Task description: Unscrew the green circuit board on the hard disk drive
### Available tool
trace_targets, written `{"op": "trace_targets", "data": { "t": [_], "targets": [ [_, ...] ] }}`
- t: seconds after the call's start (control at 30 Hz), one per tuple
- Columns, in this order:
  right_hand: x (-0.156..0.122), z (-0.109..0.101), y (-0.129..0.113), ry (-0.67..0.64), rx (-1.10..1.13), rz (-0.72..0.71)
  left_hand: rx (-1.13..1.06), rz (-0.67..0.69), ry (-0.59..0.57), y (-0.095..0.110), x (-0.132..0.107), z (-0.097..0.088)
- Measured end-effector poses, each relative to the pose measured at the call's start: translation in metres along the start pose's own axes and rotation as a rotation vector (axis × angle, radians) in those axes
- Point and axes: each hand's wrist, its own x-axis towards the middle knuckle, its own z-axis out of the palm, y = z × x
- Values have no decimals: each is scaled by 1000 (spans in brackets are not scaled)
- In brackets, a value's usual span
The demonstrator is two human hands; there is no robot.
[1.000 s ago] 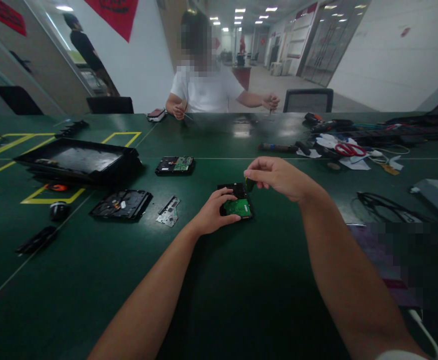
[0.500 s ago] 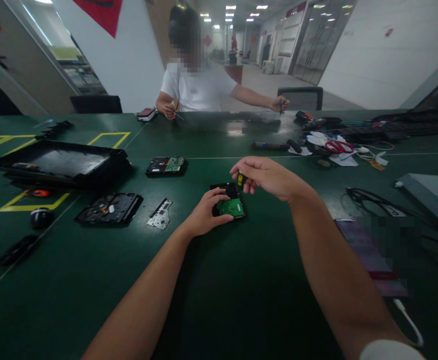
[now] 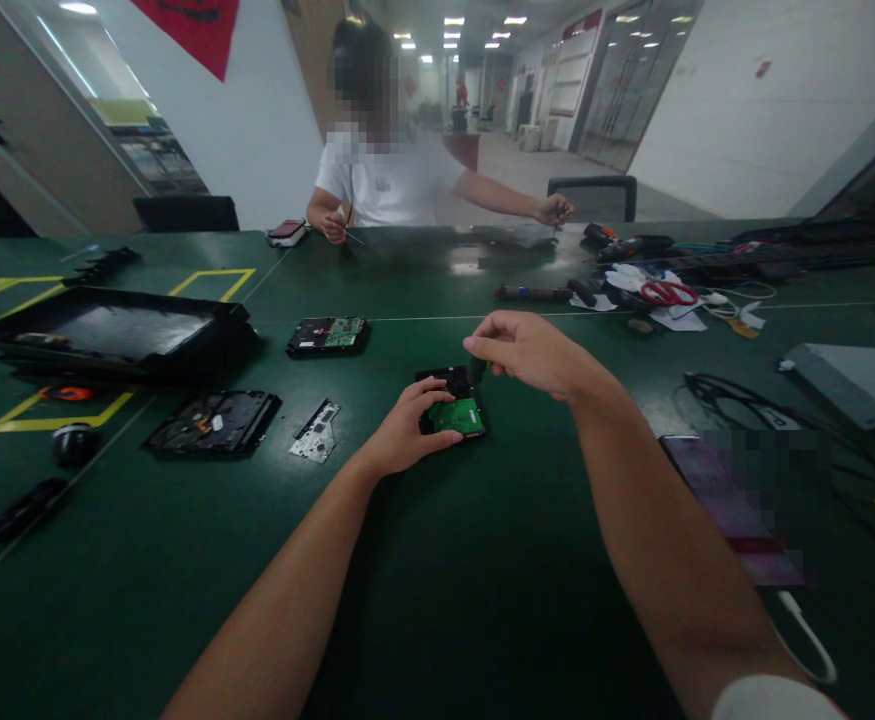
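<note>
A hard drive [image 3: 453, 401] with a green circuit board facing up lies on the green table [image 3: 437, 560] in front of me. My left hand [image 3: 405, 432] rests on its left side, fingers curled over the edge, holding it steady. My right hand [image 3: 528, 351] hovers just above the drive's far right corner, closed in a pinch around a small screwdriver [image 3: 477, 368] whose dark handle peeks out below the fingers. The tip is hidden behind the drive.
A second hard drive [image 3: 328, 335], an opened drive body [image 3: 213, 421], a loose circuit board [image 3: 316, 432] and a black tray [image 3: 111, 333] lie to the left. Red scissors [image 3: 666, 292], tools and cables sit at right. A person in white [image 3: 388, 175] works across the table.
The view has shifted slightly, so things sit a little further left. My right hand has turned a bit over the drive, hiding more of the screwdriver handle. My left hand stays on the drive.
</note>
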Motion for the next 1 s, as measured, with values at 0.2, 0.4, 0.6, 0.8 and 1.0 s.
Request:
{"op": "trace_targets", "data": {
  "t": [0.2,0.4,0.6,0.8,1.0],
  "targets": [
    [1,1,1,-37,111,21,11,-4,8,0,0,1],
    [1,1,3,-122,223,4,14,13,1,-1,1,0],
    [1,2,3,-168,300,1,14,-1,-7,0,1,0],
    [2,-1,6,-15,31,-66,9,-3,-5,1,1,0],
    [6,0,11,104,-76,-61,7,-7,-13,2,0,0]
  ]
}}
